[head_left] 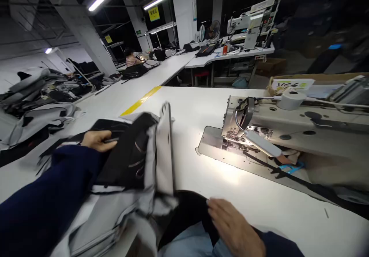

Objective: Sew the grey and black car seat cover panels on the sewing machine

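Observation:
My left hand (98,140) lies on a black fabric piece (129,153) on top of a stack of grey and black cut pieces (115,211), its fingers curled on the cloth. My right hand (233,224) rests at the table's near edge with its fingers spread flat on a dark piece of cloth (190,211) over my lap. The sewing machine (288,130) stands to the right, its lamp lighting the needle plate (230,141). Both sleeves are dark blue.
The white work table (201,111) runs away from me with a yellow stripe (141,100). Heaps of grey fabric (37,107) lie at the left. Another sewing machine (250,22) and a seated person are far back. A cardboard box (291,84) sits behind my machine.

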### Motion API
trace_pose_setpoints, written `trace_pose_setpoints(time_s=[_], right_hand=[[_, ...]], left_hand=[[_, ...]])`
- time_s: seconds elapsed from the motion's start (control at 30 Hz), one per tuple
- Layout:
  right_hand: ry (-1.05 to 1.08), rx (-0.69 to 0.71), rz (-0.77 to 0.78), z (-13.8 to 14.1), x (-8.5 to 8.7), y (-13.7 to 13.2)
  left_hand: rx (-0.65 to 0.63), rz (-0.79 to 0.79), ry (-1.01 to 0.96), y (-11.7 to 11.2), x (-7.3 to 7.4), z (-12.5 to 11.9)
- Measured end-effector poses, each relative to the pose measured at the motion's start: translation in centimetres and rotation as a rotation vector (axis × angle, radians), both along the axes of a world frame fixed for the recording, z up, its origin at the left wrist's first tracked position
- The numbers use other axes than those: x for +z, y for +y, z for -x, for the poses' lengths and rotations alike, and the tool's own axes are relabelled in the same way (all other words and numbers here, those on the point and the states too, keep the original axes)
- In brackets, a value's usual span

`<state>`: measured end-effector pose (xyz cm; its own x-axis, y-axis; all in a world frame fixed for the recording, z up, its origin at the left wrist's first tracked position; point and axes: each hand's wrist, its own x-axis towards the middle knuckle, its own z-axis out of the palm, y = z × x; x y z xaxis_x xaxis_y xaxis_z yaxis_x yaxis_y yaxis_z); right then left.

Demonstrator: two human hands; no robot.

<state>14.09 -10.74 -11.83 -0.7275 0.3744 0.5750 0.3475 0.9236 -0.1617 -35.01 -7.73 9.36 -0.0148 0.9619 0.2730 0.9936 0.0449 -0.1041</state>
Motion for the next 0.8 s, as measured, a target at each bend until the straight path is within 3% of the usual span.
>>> trace_pose_setpoints(time_s=[0.07, 0.13, 0.27, 0.37, 0.57, 0.7, 0.8], right_hand=[[0.067, 0.084, 0.117, 1.9, 0.3, -1.9], [0.062, 0.114, 0.244, 3.9, 0.7, -2.7], [0.043, 0.117, 0.381, 7.6, 1.5, -0.7], [0.082, 0.054, 0.388, 10.6, 2.4, 1.7], [-0.021, 0.187, 0.482, 17.4, 4.5, 3.8], [-0.048, 0.085, 0.612, 19.3, 5.1, 4.5], [-0.074, -0.024, 0.707, 18.7, 4.9, 5.2]], left_hand=[[0.127, -0.151, 0.024, -0.3, 3.7, -1.8], [0.218, -0.271, 0.069, -1.1, 6.1, -3.5], [0.304, -0.339, 0.102, -3.2, 7.8, -5.6], [0.286, -0.315, 0.072, -3.7, 7.6, -5.9], [0.327, -0.266, 0.098, -1.9, 6.3, -4.3], [0.507, -0.181, 0.129, 0.3, 5.4, -1.7], [0.664, -0.02, 0.171, 3.0, 3.0, 0.3]])
